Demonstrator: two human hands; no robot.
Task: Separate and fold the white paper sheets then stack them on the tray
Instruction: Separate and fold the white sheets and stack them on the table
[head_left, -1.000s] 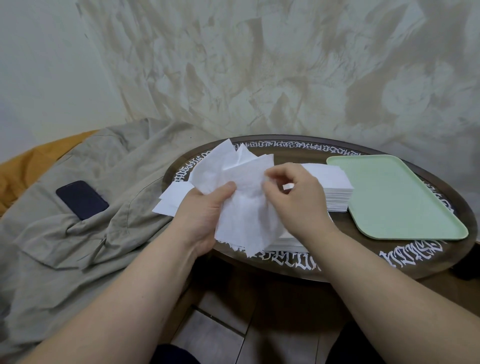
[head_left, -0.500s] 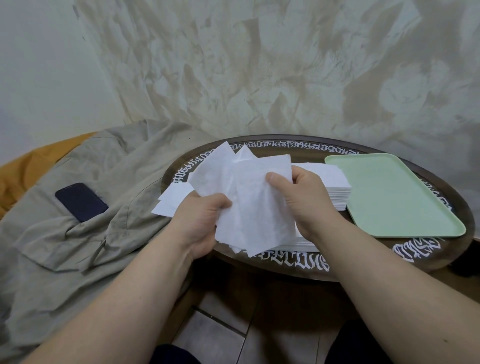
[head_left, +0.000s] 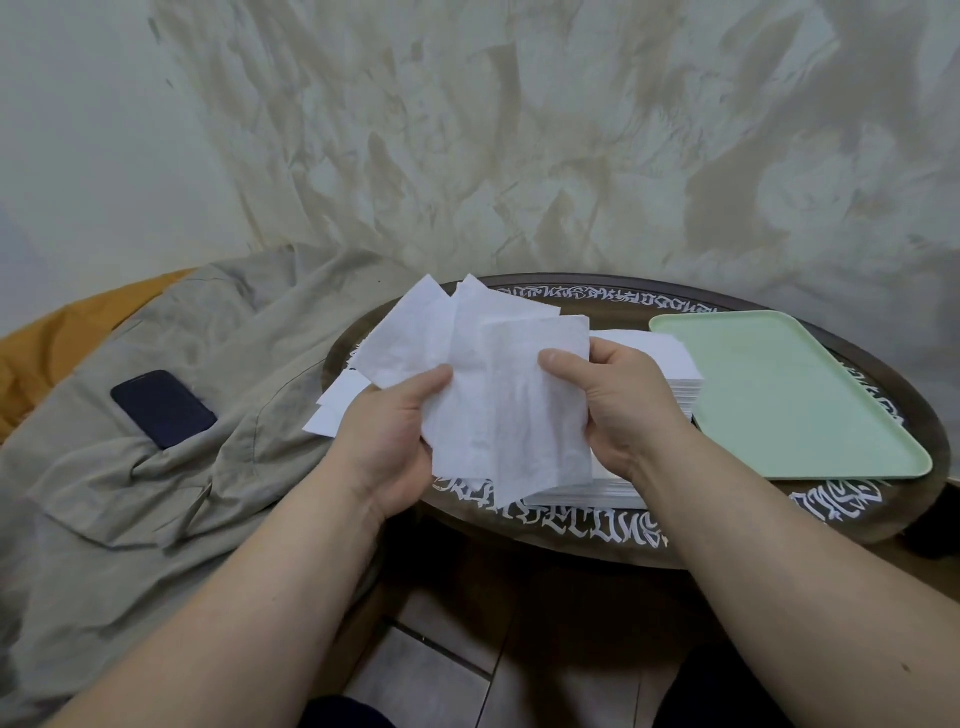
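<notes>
A loose bunch of thin white paper sheets (head_left: 488, 384) is held up over the near left of the oval table. My left hand (head_left: 387, 441) grips the bunch at its left side, thumb on top. My right hand (head_left: 618, 410) pinches the right edge of the front sheet (head_left: 540, 410), thumb on its face. Behind my right hand a neat pile of white sheets (head_left: 670, 364) lies on the table, partly hidden. A pale green tray (head_left: 789, 395) sits at the right of the table with nothing on it. A few more white sheets (head_left: 332, 410) poke out under my left hand.
The dark oval table (head_left: 597, 535) has white lettering round its rim. A beige garment (head_left: 156, 467) lies to the left with a dark phone (head_left: 163, 408) on it, over an orange cushion (head_left: 57, 332). A mottled wall rises behind. Tiled floor shows below.
My right hand moved from the middle of the bunch out to the right edge of the front sheet, and that sheet now hangs flatter and wider. The left hand barely moved.
</notes>
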